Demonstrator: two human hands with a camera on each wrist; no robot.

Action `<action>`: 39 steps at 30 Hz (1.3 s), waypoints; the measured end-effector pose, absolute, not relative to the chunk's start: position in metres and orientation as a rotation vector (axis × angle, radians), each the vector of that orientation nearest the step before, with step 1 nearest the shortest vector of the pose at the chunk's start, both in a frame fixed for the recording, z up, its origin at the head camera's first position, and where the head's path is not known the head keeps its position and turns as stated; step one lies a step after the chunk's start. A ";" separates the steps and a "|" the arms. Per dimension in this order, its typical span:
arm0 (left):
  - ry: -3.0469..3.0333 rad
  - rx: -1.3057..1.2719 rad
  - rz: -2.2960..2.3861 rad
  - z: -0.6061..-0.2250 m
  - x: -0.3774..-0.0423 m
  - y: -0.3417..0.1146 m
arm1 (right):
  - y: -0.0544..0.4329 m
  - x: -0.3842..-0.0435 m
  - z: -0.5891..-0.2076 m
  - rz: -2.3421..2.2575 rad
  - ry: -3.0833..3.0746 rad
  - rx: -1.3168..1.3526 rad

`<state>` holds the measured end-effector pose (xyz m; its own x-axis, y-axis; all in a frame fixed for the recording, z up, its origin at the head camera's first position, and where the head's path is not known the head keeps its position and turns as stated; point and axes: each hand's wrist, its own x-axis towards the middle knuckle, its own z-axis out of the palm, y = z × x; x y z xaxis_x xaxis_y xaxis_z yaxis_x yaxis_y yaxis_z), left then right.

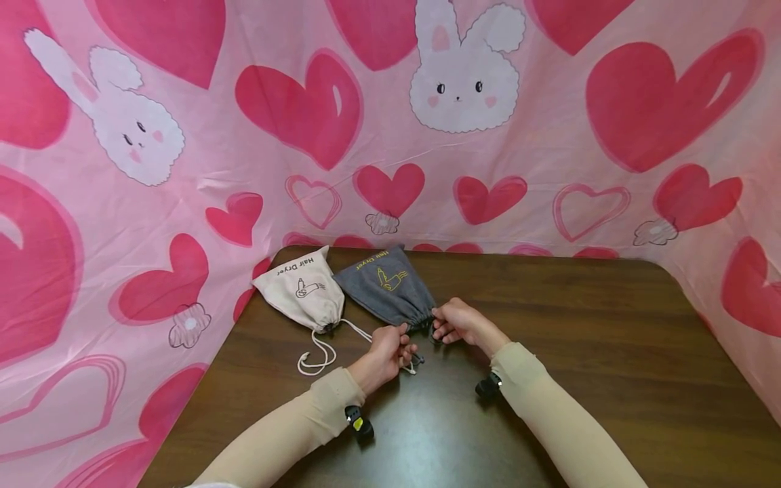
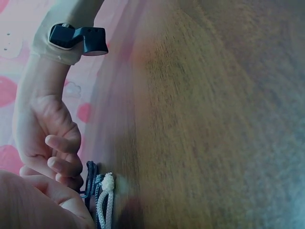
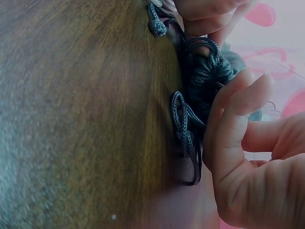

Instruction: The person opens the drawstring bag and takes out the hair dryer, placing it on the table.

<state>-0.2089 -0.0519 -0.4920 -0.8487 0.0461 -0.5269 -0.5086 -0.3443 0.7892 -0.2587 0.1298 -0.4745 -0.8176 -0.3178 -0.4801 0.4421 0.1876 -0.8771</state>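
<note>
A dark grey drawstring bag (image 1: 390, 285) with yellow "Hair Dryer" lettering and a dryer picture lies on the table, its gathered neck toward me. My left hand (image 1: 387, 352) pinches the left side of that neck, and cord ends hang below its fingers. At the neck's right side, my right hand (image 1: 460, 320) pinches the fabric between thumb and fingers. In the right wrist view, a looped dark cord (image 3: 186, 129) dangles beside the puckered neck (image 3: 202, 78). The left wrist view shows a knotted white cord (image 2: 108, 183) next to the dark cord.
A cream drawstring bag (image 1: 305, 288) with black "Hair Dryer" lettering lies left of the grey one. Its white cord (image 1: 317, 362) loops on the brown wooden table (image 1: 579, 339). Pink heart-and-rabbit fabric (image 1: 531, 149) stands around the table's back and sides.
</note>
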 end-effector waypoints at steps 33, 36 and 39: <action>1.562 -0.617 2.215 -0.492 -0.207 -0.061 | 0.137 -0.263 -0.478 -1.715 1.872 0.147; 1.560 -0.613 2.222 -0.492 -0.207 -0.062 | 0.138 -0.263 -0.477 -1.713 1.873 0.148; 1.565 -0.618 2.222 -0.492 -0.206 -0.063 | 0.139 -0.264 -0.476 -1.710 1.875 0.144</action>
<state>-0.2061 -0.0635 -0.4921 -0.8428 0.0353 -0.5370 -0.5175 -0.3269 0.7908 -0.2636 0.1390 -0.4761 -0.8197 -0.3035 -0.4858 0.4559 0.1677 -0.8741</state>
